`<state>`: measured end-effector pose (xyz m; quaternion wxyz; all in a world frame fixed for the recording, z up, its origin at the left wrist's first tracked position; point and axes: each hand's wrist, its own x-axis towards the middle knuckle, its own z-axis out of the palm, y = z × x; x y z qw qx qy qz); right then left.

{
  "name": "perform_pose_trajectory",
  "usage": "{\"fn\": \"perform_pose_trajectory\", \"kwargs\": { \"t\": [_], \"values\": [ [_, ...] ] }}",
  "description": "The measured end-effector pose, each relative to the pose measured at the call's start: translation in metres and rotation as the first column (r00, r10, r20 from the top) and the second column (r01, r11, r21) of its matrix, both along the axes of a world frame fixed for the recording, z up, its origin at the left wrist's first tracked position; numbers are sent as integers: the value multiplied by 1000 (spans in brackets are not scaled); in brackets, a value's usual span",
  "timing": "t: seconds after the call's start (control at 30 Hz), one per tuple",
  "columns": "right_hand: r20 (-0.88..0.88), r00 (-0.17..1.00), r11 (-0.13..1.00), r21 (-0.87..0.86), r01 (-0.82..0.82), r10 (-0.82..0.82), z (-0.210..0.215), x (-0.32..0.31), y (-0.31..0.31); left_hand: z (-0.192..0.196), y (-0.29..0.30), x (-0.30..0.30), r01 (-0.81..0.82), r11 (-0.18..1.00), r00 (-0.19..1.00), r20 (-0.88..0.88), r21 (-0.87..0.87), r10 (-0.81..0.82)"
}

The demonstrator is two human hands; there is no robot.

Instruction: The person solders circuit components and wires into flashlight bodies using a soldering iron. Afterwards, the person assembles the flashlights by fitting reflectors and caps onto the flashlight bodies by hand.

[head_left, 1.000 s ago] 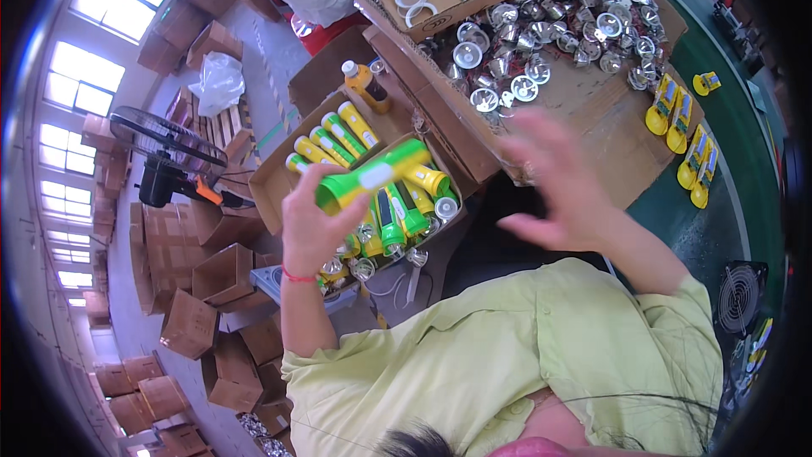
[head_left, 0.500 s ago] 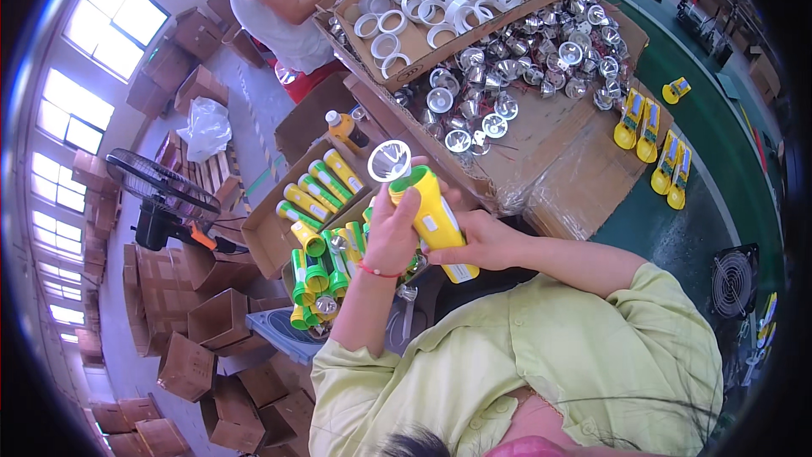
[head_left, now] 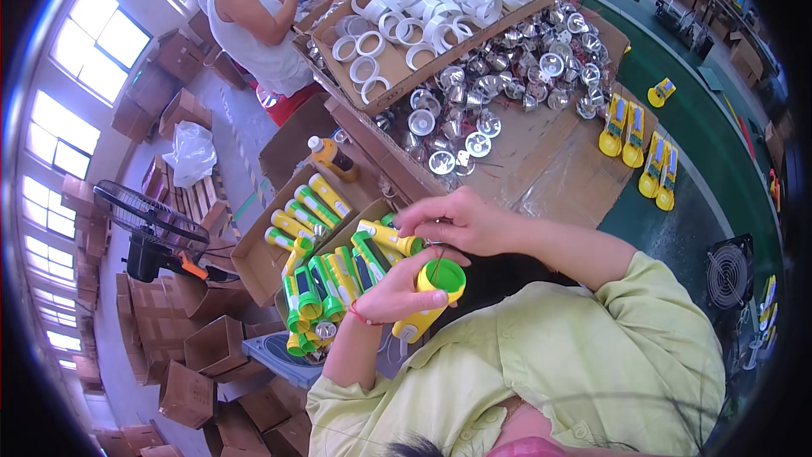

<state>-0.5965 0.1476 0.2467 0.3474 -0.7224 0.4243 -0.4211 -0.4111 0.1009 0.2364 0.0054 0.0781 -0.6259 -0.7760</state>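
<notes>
My left hand (head_left: 404, 292) is wrapped around a yellow flashlight body (head_left: 420, 322), its green-lined round mouth (head_left: 440, 278) tilted up toward me. Just above that mouth is my right hand (head_left: 465, 222), fingers bent and pinched together. A thin dark wire (head_left: 437, 264) runs from the mouth up to these fingertips. Whether anything else is between them is hidden. Beyond my left hand, several yellow and green flashlight bodies (head_left: 321, 288) lie piled in a carton. One yellow flashlight (head_left: 386, 239) points its open end at my right hand.
Silvery reflectors (head_left: 474, 106) lie heaped on the cardboard-covered table (head_left: 541, 169), beside a carton tray (head_left: 372, 101) of white rings. Yellow half-shells (head_left: 626, 135) sit at the right. A bottle (head_left: 334, 159) and a black fan (head_left: 152, 220) stand left. A person (head_left: 254, 34) works at the far left.
The flashlight body has come lower and nearer to me, its mouth now facing up. The clear-faced reflector at its mouth is out of sight. My right hand has moved from its lower end to above the mouth.
</notes>
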Motion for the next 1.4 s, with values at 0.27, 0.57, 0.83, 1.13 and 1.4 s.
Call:
{"fn": "perform_pose_trajectory", "kwargs": {
  "t": [0.27,0.57,0.83,1.13,1.4],
  "values": [
    [310,950,995,-84,57,-29,13,23,-5,-26,-17,-5,-546,835,827,-112,72,551],
    [-450,716,789,-569,229,-533,29,-61,-188,-37,-43,1,-641,760,726,-234,107,646],
    [-833,208,850,-526,-12,-512,30,-64,-236,-45,-66,-2,-660,706,647,-282,256,708],
    [244,963,935,354,26,-119,53,-24,-98,-27,-68,-14,-766,640,618,-336,-54,711],
    [281,951,926,377,14,-129,35,-8,-66,-10,-44,-18,-765,637,622,-365,-96,692]
  ]
}}
